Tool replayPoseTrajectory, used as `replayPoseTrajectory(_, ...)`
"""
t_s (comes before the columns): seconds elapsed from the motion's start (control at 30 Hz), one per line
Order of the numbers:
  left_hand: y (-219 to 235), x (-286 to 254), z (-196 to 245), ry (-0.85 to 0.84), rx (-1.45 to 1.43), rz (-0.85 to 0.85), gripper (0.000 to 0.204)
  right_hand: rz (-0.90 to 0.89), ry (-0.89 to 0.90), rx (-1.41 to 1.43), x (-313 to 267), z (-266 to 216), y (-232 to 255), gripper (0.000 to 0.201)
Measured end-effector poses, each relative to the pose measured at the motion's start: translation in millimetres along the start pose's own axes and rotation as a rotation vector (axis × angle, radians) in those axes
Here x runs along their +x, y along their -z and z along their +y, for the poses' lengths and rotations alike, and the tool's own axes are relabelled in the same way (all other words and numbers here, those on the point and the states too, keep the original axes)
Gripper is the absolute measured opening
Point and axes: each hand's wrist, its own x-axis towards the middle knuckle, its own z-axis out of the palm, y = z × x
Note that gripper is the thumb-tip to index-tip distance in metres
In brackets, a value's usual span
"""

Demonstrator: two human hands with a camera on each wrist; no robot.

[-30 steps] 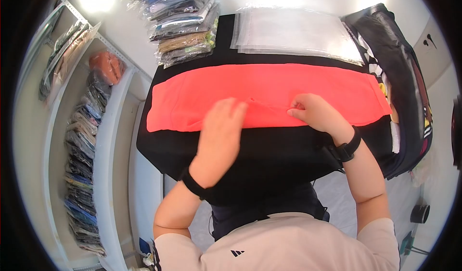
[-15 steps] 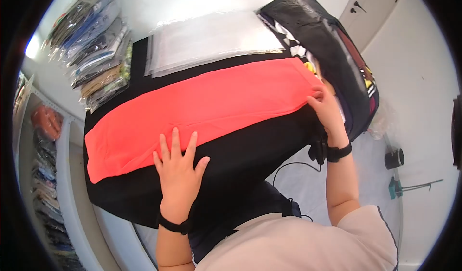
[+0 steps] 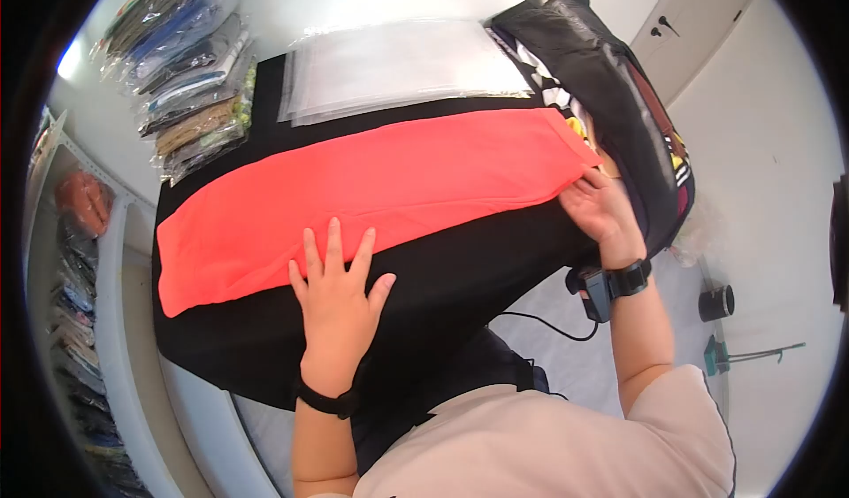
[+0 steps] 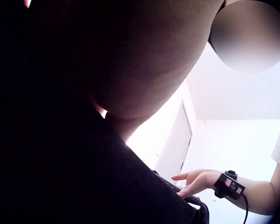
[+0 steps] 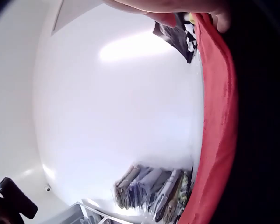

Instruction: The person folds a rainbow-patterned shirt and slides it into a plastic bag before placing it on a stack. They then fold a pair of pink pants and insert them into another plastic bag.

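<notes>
Long red cloth [image 3: 380, 188] spread flat along a desk [image 3: 460, 277] covered in black. Left hand [image 3: 339, 290] pressed flat, fingers straight and spread, fingertips on the near edge of the cloth, palm on the black cover. Right hand [image 3: 600, 204] at the cloth's right end, fingers relaxed and uncurled, touching the corner without clamping it. Clear plastic bags [image 3: 398, 66] stacked beyond the cloth. Packed clothes [image 3: 190, 65] piled at the far left corner. Dark bag [image 3: 619, 91] just right of the desk.

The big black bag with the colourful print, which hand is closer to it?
Right. The right hand sits beside the big black bag; the left hand lies flat far away.
</notes>
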Motion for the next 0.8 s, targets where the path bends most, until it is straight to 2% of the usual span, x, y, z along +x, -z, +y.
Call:
replayPoseTrajectory(0.03, -0.1, -0.3, -0.6, 0.007, -0.001, -0.001, 0.051, 0.124, -0.015, -0.112, -7.4, 4.7, -13.1, 0.028)
replayPoseTrajectory(0.2, -0.6, -0.9, -2.2, 0.013, 0.0, -0.006, 0.052, -0.031, 0.153, -0.102, 32.1, -3.6, -19.8, 0.029)
replayPoseTrajectory(0.3, -3.1, -1.4, -2.9, 0.02, 0.012, 0.017, 0.052, -0.033, 0.2, -0.114, 62.1, -6.9, -9.5, 0.03)
replayPoseTrajectory(0.37, -4.8, -2.1, -4.7, -0.006, 0.005, 0.044, 0.052, -0.089, 0.214, -0.216, 42.2, -3.1, -34.3, 0.031)
replayPoseTrajectory(0.43, -4.9, -2.0, -5.9, 0.017, 0.018, 0.037, 0.052, -0.21, 0.381, -0.359, 26.7, 4.1, -57.3, 0.032)
replayPoseTrajectory(0.5, -5.1, -2.0, -6.4, -0.016, 0.015, 0.058, 0.052, -0.351, 0.559, -0.549, -12.3, 31.5, -99.9, 0.031)
replayPoseTrajectory(0.57, -7.0, -2.1, -7.3, -0.01, 0.031, 0.057, 0.052, -0.412, 0.545, -0.605, -22.8, 59.2, -121.3, 0.03)
replayPoseTrajectory(0.63, -7.0, -1.9, -7.0, -0.015, 0.02, 0.07, 0.052, -0.424, 0.514, -0.869, -39.1, 94.1, -140.8, 0.034)
replayPoseTrajectory(0.7, -8.2, -1.8, -7.6, -0.008, 0.033, 0.075, 0.052, -0.575, 0.636, -1.289, -49.8, 130.6, -143.9, 0.037)
replayPoseTrajectory(0.77, -8.0, -1.6, -7.4, -0.014, 0.027, 0.08, 0.052, -0.753, 0.812, -1.553, -34.0, 172.9, -120.9, 0.04)
replayPoseTrajectory(0.8, -8.3, -1.5, -7.2, -0.018, 0.033, 0.084, 0.052, -0.837, 0.762, -1.708, -33.9, 180.8, -116.2, 0.039)
